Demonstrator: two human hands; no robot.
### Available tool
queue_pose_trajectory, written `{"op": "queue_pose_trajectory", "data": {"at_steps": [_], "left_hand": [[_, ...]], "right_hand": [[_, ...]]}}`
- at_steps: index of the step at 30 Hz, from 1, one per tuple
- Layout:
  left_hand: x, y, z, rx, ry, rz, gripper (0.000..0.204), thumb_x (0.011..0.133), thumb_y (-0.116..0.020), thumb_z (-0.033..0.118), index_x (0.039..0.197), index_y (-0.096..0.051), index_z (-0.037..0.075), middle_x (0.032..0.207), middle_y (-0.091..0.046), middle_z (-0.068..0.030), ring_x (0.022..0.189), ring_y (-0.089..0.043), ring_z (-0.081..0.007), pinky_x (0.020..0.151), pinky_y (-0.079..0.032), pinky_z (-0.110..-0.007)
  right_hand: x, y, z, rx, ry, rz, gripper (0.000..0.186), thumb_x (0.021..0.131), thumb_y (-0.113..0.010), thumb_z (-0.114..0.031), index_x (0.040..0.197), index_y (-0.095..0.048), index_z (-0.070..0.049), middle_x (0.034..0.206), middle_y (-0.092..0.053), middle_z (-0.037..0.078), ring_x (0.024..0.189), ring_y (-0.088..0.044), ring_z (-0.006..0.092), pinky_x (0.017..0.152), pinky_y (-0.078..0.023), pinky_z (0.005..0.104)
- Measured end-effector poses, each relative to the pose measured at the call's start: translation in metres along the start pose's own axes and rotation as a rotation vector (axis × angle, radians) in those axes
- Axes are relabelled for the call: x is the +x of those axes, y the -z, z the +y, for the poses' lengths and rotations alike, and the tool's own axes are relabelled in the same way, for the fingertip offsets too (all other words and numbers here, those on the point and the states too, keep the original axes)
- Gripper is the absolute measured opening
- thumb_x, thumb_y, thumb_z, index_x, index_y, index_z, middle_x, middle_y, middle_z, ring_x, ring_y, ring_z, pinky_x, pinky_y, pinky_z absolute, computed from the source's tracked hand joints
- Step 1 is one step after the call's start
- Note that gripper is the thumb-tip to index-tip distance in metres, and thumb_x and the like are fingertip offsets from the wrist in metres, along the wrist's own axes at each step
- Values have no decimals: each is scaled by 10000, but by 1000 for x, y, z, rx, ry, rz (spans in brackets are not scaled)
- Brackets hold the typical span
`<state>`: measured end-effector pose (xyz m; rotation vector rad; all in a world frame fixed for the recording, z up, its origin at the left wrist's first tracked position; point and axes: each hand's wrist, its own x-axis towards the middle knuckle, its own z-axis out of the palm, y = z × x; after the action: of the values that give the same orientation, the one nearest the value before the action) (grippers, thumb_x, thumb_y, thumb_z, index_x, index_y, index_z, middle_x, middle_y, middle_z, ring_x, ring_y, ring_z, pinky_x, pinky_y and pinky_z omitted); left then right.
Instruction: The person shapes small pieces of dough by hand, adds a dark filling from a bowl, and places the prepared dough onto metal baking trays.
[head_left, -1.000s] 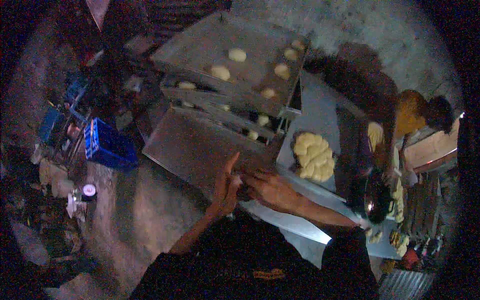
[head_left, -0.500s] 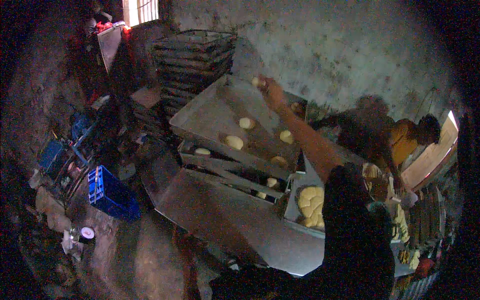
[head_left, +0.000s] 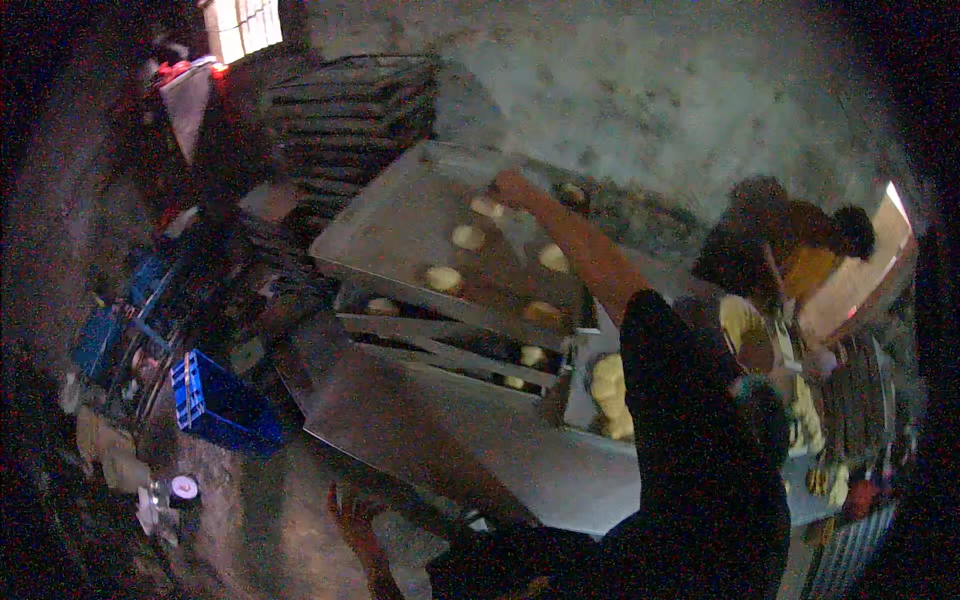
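Right hand [head_left: 508,190] over the top tray [head_left: 380,215], near its far edge, beside a pale dough ball [head_left: 487,207] lying on that tray; whether the fingers pinch or touch it cannot be told. Other dough balls [head_left: 443,279] lie spaced toward the near edge (one, at right, in shadow). Left hand [head_left: 355,515] just outside the near edge of the desk [head_left: 400,415], fingers spread. A larger dough mass [head_left: 607,390], partly hidden by the right sleeve [head_left: 665,400], lies right of the trays.

From the left fisheye camera on my head, my only view looks down and forward, close over my hands [head_left: 511,189] and the desk [head_left: 580,490], reaching to the wall [head_left: 620,90] beyond.
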<state>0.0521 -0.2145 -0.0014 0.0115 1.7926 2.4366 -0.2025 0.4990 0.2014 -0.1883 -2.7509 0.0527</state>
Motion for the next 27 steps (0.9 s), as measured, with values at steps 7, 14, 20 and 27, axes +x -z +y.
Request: {"op": "queue_pose_trajectory", "data": {"at_steps": [7,14,20,27], "left_hand": [[4,-38,27,164,-145,-198,885,885,-498,678,1529,-274,115,1331,-552,-203,953,-644,-252,787,-572,-392],[10,-88,-28,117,256,-342,751,957,-416,592,1504,-309,88,1342,-567,-155,985,-643,-243,797,-554,-349],[-15,-192,-33,64,247,-834,549,1017,-372,421,1453,-394,89,1358,-569,-131,973,-657,-232,848,-546,-349],[-82,-306,-13,120,421,-1109,555,1028,-440,414,1433,-412,35,1375,-553,-145,1065,-644,-235,896,-532,-366]], "right_hand": [[-153,170,-139,531,46,421,282,938,-624,-244,1144,-685,-61,999,-723,179,890,-726,267,782,-561,370],[-541,38,-60,-213,-185,-7,323,876,-661,-325,901,-679,-4,865,-703,168,748,-658,367,678,-501,490],[-583,-45,-141,20,-762,-278,710,767,-747,-454,1264,-527,3,1112,-641,278,1043,-612,457,890,-507,514],[-598,0,-106,956,-1036,5,532,819,-728,-323,1244,-607,-26,1126,-673,149,981,-659,273,852,-514,373]]}}
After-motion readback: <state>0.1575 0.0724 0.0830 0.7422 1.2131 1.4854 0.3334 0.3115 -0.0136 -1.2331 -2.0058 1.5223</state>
